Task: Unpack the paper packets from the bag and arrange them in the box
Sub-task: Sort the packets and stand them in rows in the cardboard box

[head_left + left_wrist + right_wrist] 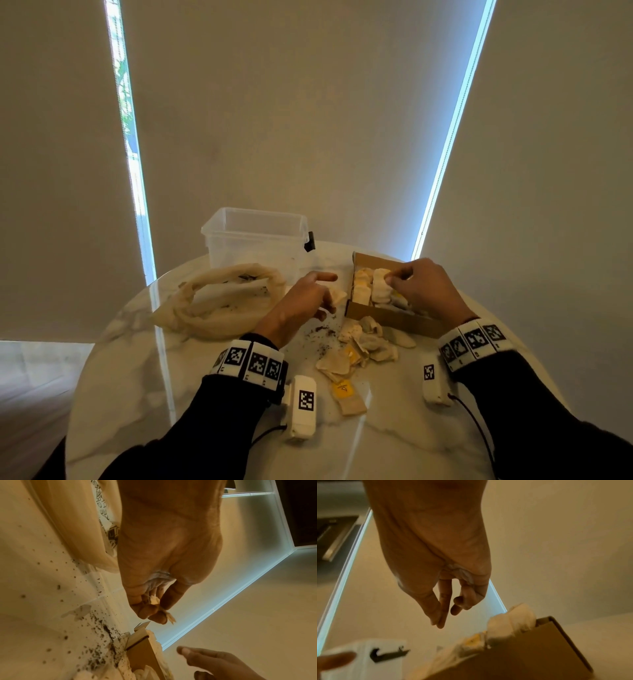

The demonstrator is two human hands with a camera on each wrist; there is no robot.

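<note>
An open cardboard box (390, 317) lies right of centre on the table, with several pale paper packets (371, 286) standing in it. My left hand (327, 298) hovers just left of the box and pinches one small paper packet (338, 296) between thumb and fingers; that held packet (154, 600) also shows in the left wrist view. My right hand (394, 279) is over the box's far end with curled fingers. In the right wrist view its thumb and forefinger (439, 623) touch with nothing visible between them, apart from the boxed packets (510, 622). The slumped mesh bag (219, 301) lies at left.
A heap of loose packets (363, 346) lies in front of the box, one with a yellow tag (343, 390). Dark crumbs (322, 331) are scattered near my left hand. A clear plastic tub (255, 240) stands at the back. The round marble table (137, 377) ends close behind the box.
</note>
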